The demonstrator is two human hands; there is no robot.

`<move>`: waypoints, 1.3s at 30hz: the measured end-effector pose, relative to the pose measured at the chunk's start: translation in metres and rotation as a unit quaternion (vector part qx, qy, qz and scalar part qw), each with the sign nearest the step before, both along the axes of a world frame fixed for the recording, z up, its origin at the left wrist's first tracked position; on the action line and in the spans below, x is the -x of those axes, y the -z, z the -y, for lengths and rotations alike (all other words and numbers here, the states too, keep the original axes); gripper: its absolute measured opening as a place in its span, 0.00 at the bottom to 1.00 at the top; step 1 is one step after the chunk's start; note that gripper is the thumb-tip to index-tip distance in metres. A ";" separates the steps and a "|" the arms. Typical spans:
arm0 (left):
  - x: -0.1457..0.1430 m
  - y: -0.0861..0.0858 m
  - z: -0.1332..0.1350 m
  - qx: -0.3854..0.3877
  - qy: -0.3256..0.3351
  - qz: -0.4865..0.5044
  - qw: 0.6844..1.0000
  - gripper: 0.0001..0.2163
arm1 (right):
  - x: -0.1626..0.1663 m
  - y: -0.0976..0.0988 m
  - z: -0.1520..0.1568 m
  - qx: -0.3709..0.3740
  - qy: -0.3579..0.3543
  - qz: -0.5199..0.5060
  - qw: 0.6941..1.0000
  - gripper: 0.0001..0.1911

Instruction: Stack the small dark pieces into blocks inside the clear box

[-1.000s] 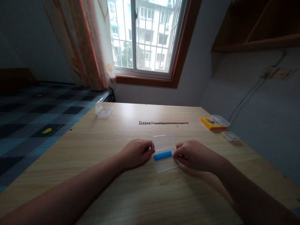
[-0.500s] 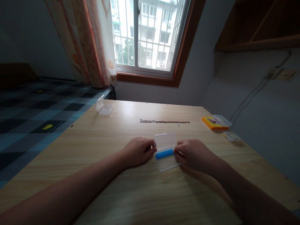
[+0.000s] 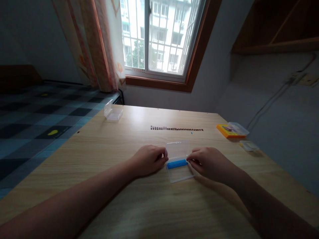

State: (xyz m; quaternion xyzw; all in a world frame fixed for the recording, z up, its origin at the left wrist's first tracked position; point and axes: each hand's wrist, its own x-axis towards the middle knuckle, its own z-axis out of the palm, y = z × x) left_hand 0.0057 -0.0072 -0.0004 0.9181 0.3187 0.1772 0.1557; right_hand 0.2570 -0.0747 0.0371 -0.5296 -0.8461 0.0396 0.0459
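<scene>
A clear plastic box (image 3: pixel 182 179) lies on the table with its hinged lid raised at the back. Inside, along the hinge side, runs a long blue studded strip (image 3: pixel 176 164), like rows of small building bricks. My left hand (image 3: pixel 151 161) pinches the box's left side near the hinge, thumb and finger closed on it. At the strip's right end, the fingertips of my right hand (image 3: pixel 208 163) are pressed together; what they hold is too small to make out. Beyond the box, many tiny dark pieces (image 3: pixel 176 129) form a long row, with one small blue piece (image 3: pixel 191 133) in front.
An open clear box (image 3: pixel 114 114) stands at the table's far left corner. On the right are a yellow-orange box (image 3: pixel 230 131) with a clear lid and a small clear case (image 3: pixel 248 145). A bed (image 3: pixel 62 113) adjoins the table (image 3: pixel 119 205) on the left.
The right fingertips have shifted slightly away from the blue strip's end, showing more of it and of the box's right side. My left hand stays on the box. The whole view has shifted slightly.
</scene>
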 end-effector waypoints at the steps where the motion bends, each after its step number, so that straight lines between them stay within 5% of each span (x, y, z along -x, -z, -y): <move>1: 0.000 0.000 0.000 0.000 0.000 0.000 1.000 0.04 | 0.000 -0.001 0.000 0.003 0.000 0.003 1.000 0.12; 39: 0.000 0.001 0.000 -0.010 0.001 0.001 1.000 0.05 | 0.004 0.002 0.000 0.028 0.010 -0.013 0.999 0.12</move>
